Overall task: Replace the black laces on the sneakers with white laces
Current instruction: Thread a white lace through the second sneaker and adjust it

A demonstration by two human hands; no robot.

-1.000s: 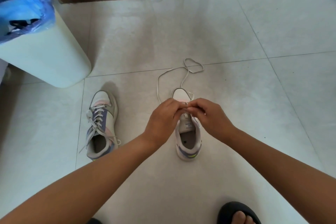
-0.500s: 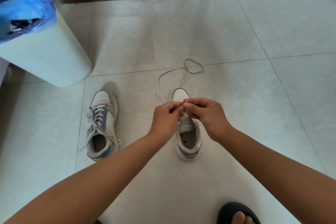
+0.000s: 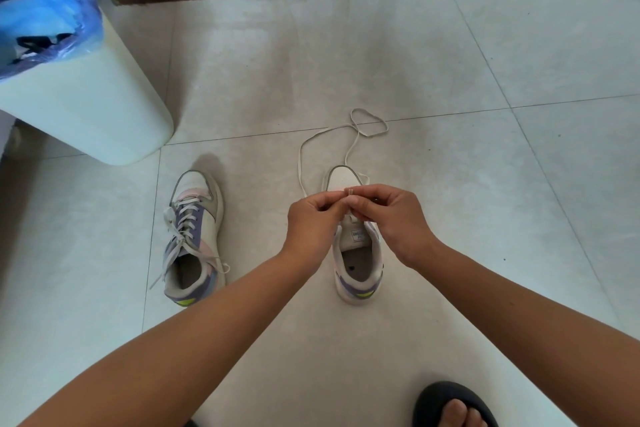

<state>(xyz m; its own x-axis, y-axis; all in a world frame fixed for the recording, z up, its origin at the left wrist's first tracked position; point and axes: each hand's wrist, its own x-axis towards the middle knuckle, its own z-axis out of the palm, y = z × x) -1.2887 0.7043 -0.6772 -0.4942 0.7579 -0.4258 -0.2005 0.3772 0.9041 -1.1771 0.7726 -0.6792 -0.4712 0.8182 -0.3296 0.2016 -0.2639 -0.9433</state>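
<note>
Tiled floor (image 3: 450, 45); left hand (image 3: 311, 222), right hand (image 3: 391, 218) pinch white lace (image 3: 349, 191) tip over sneaker (image 3: 358, 263).

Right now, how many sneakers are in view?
2. One sneaker sits on the floor at left, already laced in white. The other sneaker is right of it, under both hands, partly covered by them. None seems hidden.
</note>
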